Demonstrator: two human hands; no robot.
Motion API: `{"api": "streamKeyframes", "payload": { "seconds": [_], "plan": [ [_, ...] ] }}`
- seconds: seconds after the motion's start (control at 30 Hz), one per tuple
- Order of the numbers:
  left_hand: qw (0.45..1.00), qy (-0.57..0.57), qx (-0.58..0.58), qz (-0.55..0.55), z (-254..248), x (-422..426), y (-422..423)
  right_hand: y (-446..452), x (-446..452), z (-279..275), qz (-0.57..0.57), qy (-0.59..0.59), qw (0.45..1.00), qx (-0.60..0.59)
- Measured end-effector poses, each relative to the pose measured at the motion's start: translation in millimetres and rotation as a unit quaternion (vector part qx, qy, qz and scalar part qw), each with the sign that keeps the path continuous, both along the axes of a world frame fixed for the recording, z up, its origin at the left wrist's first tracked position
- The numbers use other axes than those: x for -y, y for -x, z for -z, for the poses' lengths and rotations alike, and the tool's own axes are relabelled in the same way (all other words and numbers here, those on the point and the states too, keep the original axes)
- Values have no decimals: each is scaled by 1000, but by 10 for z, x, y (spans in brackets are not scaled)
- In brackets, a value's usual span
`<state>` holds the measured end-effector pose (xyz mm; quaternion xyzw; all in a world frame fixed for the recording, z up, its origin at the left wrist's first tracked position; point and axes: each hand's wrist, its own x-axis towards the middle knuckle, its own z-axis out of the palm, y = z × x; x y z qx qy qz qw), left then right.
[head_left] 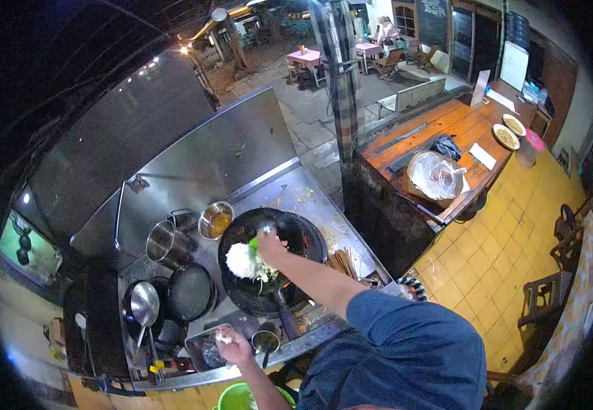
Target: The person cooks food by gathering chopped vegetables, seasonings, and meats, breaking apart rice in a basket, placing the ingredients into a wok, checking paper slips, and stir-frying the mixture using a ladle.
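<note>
A mound of white rice (240, 261) lies in the black wok (238, 297), beside pale shredded vegetables (266, 273). My right hand (269, 247) reaches over the wok, closed around a bright green item (254, 244) at the rice's edge; its full shape is hidden. Just past the fingers, something shiny (267, 227) shows in the wok. My left hand (235, 347) is at the stove's front edge, over a rectangular metal container (204, 350). Its fingers are curled, with a small white clump at the tips. Close by stands a small metal pot (266, 337).
Left of the wok are a black pan (190, 292), a large ladle (145, 303), a tall metal pot (163, 244) and a bowl of yellowish liquid (216, 221). Wooden skewers (341, 263) lie right of it. A green tub (235, 396) stands below. Two plates (506, 137) of food sit on the wooden counter (440, 126).
</note>
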<state>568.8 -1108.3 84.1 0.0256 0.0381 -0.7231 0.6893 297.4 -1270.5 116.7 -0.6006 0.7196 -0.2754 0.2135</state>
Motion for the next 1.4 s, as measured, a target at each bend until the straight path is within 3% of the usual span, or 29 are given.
{"api": "streamKeyframes", "payload": {
  "seconds": [0.03,0.07,0.1,0.13,0.17,0.23,0.3,0.37,0.43,0.5,0.57,0.63,0.67,0.7,0.77,0.8,0.93,1.0,1.03,1.17,1.2,1.23,1.3,1.33,1.37,1.4],
  "plan": [
    [999,-34,6,-17,116,-185,-146,130,105,59,88,28,987,-134],
    [997,-64,18,-31,230,-373,-428,168,39,-134,106,42,992,-54],
    [1000,6,9,-3,234,-613,-598,94,-128,-368,48,39,995,-75],
    [998,-19,37,-55,393,-925,-714,46,-303,-612,-10,34,994,-103],
    [991,-48,69,-105,550,-1233,-828,-139,-524,-731,-85,24,996,-31],
    [961,-146,180,-148,694,-1578,-813,-670,-911,-515,-254,34,966,27],
    [918,-217,308,-123,744,-1656,-617,-1388,-1318,-66,-417,32,903,98],
    [888,-240,384,-82,754,-1623,-464,-1763,-1949,-45,-484,-130,813,298],
    [861,-247,442,-43,769,-1594,-343,-2066,-2576,41,-403,-349,700,475],
    [840,-238,488,-2,781,-1522,-219,-2551,-2761,694,-401,-354,697,478],
    [814,-223,535,39,803,-1492,-90,-2780,-2801,1274,-558,-114,755,326],
    [788,-201,576,82,835,-1451,58,-2020,-2819,644,-555,-221,747,290],
    [774,-190,596,100,859,-1431,129,-1672,-2807,377,-564,-277,710,317],
    [759,-176,614,123,888,-1422,204,-1396,-2787,465,-580,-225,709,332],
    [723,-148,655,163,949,-1412,345,-721,-2940,385,-512,-229,741,369],
    [698,-133,679,185,997,-1419,412,-327,-3091,179,-424,-284,767,390],
    [555,-51,783,276,1218,-1480,770,798,-3557,156,-298,-302,849,316],
    [466,6,827,314,1334,-1560,1003,1168,-3831,280,-224,-251,901,273],
    [424,37,843,329,1382,-1603,1130,1260,-3932,698,-170,-141,951,215],
    [279,146,873,372,1638,-1859,1704,1577,-4358,685,-26,-211,973,95],
    [249,167,875,380,1692,-1941,1860,1663,-4508,791,-19,-174,980,99],
    [219,186,876,387,1748,-2022,2039,1755,-4600,976,-5,-213,965,152],
    [164,222,877,394,1882,-2204,2383,1987,-4888,1207,-25,-209,965,160],
    [139,236,876,396,1944,-2293,2566,2178,-5083,1277,-59,-167,978,109],
    [119,248,876,396,1980,-2394,2717,2462,-5310,886,-91,-246,963,68],
    [105,258,875,396,2009,-2467,2818,2728,-5575,960,-60,-255,960,96]
  ]
}}
